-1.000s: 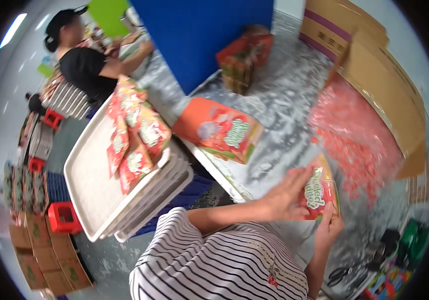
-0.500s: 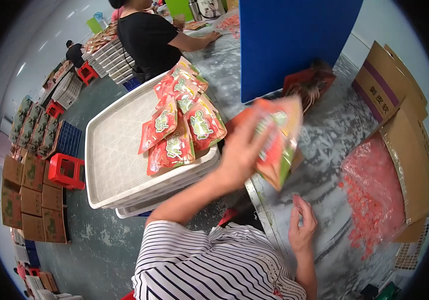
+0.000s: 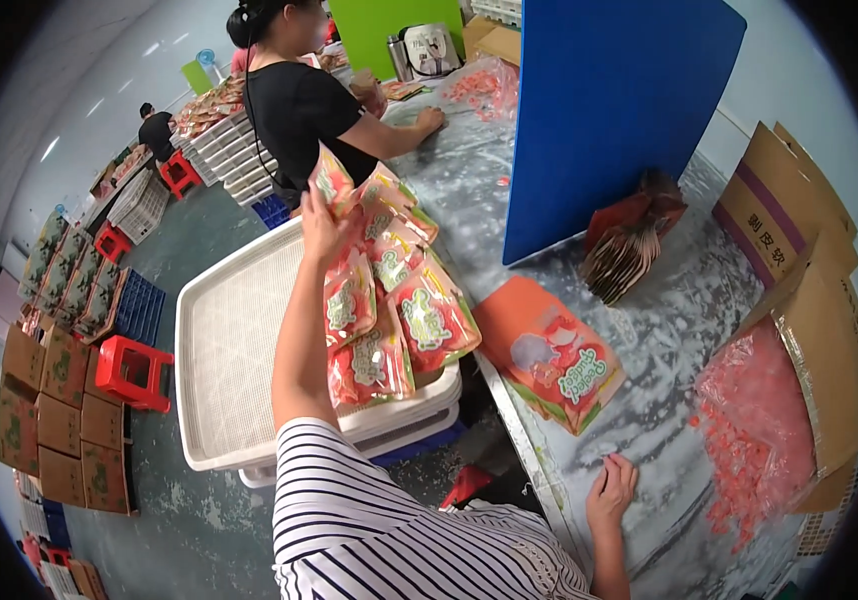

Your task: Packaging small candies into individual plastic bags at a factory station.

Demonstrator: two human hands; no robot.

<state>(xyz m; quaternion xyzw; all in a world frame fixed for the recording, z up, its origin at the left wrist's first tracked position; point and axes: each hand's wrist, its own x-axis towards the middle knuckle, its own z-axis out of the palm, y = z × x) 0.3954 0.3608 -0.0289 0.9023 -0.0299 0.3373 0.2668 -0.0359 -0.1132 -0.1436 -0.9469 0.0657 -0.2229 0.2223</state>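
Observation:
My left hand [image 3: 323, 232] reaches over the far end of a white mesh tray [image 3: 234, 330] and grips a filled pouch [image 3: 332, 182], its fingers on the pouch's side. Just nearer lie several filled red and green pouches [image 3: 429, 315], overlapping along the tray's right side. My right hand [image 3: 611, 490] rests low over the grey table [image 3: 669, 400], fingers loosely curled and nothing visible in it. Beyond it a flat orange-red pouch [image 3: 564, 365] lies at the table's near edge. Loose pink-wrapped pieces [image 3: 734, 450] spill from a plastic bag to the right.
A blue upright panel [image 3: 609, 120] stands on the table, with a fanned stack of pouches [image 3: 629, 240] against its foot. An open cardboard box [image 3: 829, 350] holds the bag at right. A co-worker in black [image 3: 299, 110] is beyond the tray. A red stool [image 3: 134, 372] stands on the floor left.
My left hand has carried the filled pouch from over the table leftward to the tray's far end. The flat pouch on the table is now uncovered. My right hand has dropped slightly nearer.

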